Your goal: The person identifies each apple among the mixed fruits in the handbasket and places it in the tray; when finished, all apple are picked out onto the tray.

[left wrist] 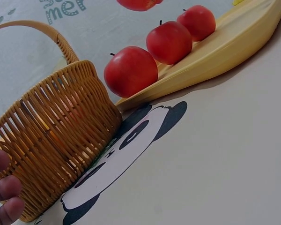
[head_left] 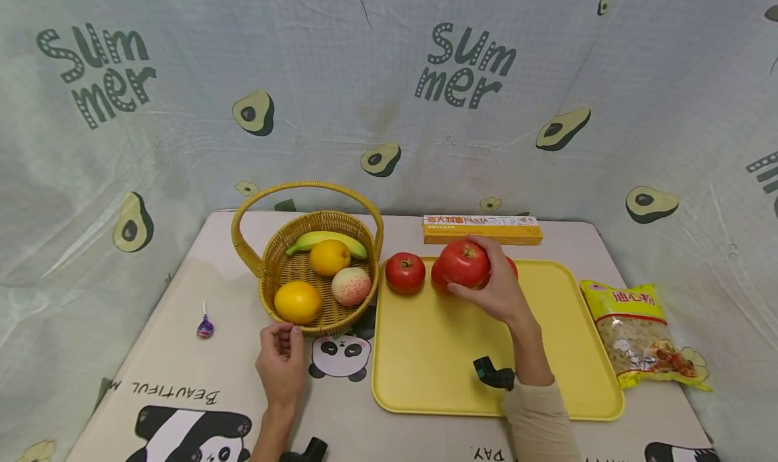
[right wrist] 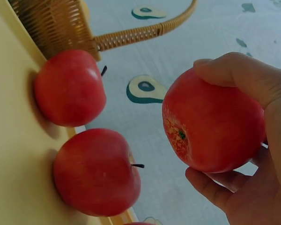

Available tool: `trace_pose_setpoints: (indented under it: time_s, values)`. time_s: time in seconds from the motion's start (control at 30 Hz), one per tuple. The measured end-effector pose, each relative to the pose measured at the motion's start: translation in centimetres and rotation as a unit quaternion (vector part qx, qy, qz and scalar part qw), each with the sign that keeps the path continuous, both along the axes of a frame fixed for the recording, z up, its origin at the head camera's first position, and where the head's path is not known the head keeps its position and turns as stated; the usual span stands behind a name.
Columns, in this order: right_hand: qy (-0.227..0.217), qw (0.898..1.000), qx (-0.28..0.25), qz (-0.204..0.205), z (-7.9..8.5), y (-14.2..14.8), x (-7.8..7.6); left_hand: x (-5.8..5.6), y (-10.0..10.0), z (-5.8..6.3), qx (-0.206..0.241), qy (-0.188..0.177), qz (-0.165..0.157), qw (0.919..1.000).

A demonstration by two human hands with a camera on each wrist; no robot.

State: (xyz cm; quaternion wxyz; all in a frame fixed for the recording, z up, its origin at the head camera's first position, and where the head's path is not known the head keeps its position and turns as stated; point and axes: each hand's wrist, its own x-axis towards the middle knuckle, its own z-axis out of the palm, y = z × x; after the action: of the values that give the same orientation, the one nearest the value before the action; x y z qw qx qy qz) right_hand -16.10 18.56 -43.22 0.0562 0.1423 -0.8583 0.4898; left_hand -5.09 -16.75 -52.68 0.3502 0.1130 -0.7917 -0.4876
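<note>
My right hand (head_left: pixel 501 290) holds a red apple (right wrist: pixel 213 124) above the yellow tray, thumb and fingers on its sides. Below it, partly hidden in the head view, other red apples (right wrist: pixel 97 172) sit on the tray (head_left: pixel 437 367); another apple (head_left: pixel 405 273) is at the tray's far left corner. My left hand (head_left: pixel 282 364) grips the front rim of a wicker basket (head_left: pixel 322 220) with curled fingers; those fingers (left wrist: pixel 8 188) lie against its outer wall. Inside the basket are a banana (head_left: pixel 325 240), two orange-yellow fruits (head_left: pixel 298 302) and a peach (head_left: pixel 351 286).
A pasta box (head_left: pixel 483 231) lies behind the tray. To the right of the tray is a yellow bag of pasta (head_left: pixel 638 334). A wrapped lollipop (head_left: pixel 205 325) lies left of the basket. The basket's tall handle (head_left: pixel 306 186) arches over its back.
</note>
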Motion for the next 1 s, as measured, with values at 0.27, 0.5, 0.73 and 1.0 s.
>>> trace_pose_setpoints:
  time_s: [0.27, 0.5, 0.73, 1.0]
  values:
    - [0.002, 1.000, -0.006, -0.026, 0.0, 1.4, -0.3, 0.0, 0.0, 0.0, -0.008, -0.009, 0.004, 0.9999]
    - [0.008, 0.998, -0.005, -0.065, 0.2, 3.0, -0.1, 0.0, 0.0, -0.1, -0.005, -0.004, 0.003, 1.0000]
    - [0.002, 0.994, 0.007, -0.109, 0.2, 4.7, 0.0, 0.0, 0.0, -0.2, -0.005, -0.006, 0.003, 1.0000]
    - [-0.021, 0.987, 0.002, -0.161, -0.2, 6.8, -0.1, 0.0, 0.0, -0.1, -0.002, -0.002, -0.001, 1.0000]
